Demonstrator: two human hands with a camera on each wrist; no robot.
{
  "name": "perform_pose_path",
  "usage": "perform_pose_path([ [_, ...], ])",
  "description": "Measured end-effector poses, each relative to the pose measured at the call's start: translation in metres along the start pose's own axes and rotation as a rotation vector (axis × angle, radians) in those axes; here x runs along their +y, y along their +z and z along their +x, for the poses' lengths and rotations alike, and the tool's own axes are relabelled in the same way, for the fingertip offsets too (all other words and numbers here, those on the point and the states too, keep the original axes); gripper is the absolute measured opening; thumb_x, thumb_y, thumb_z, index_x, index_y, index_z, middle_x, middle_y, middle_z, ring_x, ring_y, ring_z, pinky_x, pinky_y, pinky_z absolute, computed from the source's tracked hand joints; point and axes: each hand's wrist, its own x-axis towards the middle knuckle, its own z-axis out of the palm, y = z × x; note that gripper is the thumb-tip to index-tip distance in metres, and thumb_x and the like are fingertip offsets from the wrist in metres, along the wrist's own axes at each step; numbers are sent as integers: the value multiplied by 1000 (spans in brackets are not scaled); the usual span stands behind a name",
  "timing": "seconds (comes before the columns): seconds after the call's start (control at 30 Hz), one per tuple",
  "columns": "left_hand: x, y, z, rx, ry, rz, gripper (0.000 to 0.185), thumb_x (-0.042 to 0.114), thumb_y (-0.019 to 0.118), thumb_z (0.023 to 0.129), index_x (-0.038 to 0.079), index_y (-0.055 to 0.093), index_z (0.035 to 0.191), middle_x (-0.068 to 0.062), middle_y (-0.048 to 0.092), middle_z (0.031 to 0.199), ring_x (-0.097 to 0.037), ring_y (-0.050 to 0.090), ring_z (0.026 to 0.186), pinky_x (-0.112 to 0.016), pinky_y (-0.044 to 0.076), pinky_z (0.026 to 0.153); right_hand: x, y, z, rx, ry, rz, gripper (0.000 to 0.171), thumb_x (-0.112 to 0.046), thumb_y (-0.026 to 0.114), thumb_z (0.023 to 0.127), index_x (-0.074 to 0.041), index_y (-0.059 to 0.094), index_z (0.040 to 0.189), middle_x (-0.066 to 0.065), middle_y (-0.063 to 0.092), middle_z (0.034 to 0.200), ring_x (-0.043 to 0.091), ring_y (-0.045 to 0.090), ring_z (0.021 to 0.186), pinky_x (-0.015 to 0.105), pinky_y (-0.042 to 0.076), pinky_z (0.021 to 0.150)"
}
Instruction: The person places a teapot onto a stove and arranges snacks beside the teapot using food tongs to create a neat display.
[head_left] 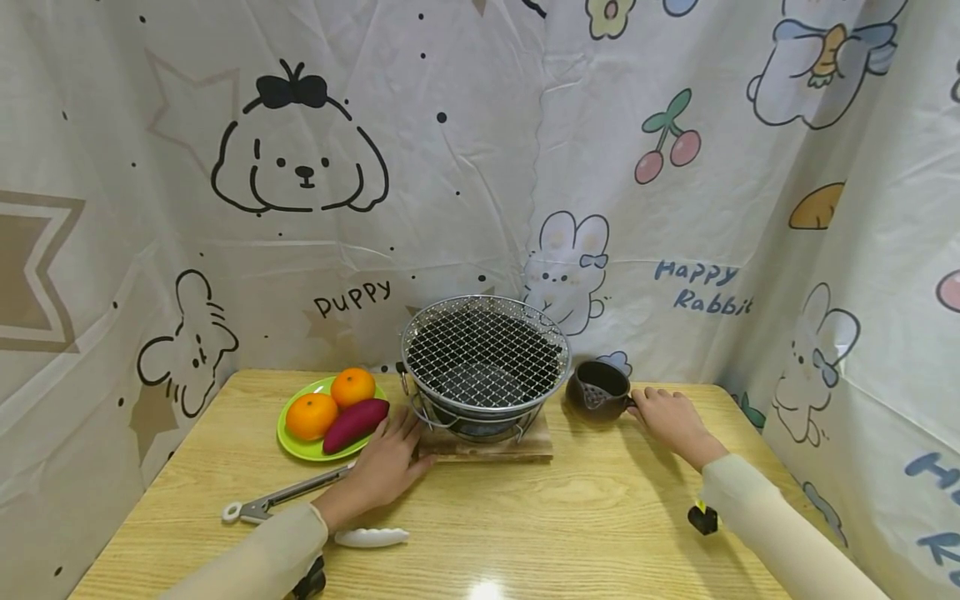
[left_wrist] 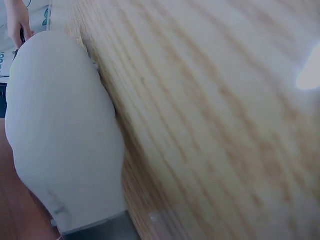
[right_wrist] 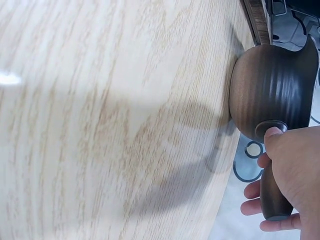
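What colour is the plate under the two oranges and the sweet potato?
The plate is bright light green. The head view shows it best, left of the grill.

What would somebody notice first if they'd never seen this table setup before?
Most likely the round charcoal grill with its shiny wire mesh, sitting on a wooden board at the middle of the table. Next, the green plate to its left, holding two oranges and a purple sweet potato. The left hand rests flat by the board, while the right hand grips the handle of a dark brown pot right of the grill.
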Motion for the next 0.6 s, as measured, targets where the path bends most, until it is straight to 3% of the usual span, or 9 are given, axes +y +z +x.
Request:
perform_pose_path([
  [0.6,-3,2,3,-9,29,11,67,38,62,100,-9,48,145,-30,45,153,-46,40,145,-59,30,121,1,2,1,-4,-1,5,23,-22,64,100,-4,55,90,10,54,74,31,59,63,47,50,56],
])
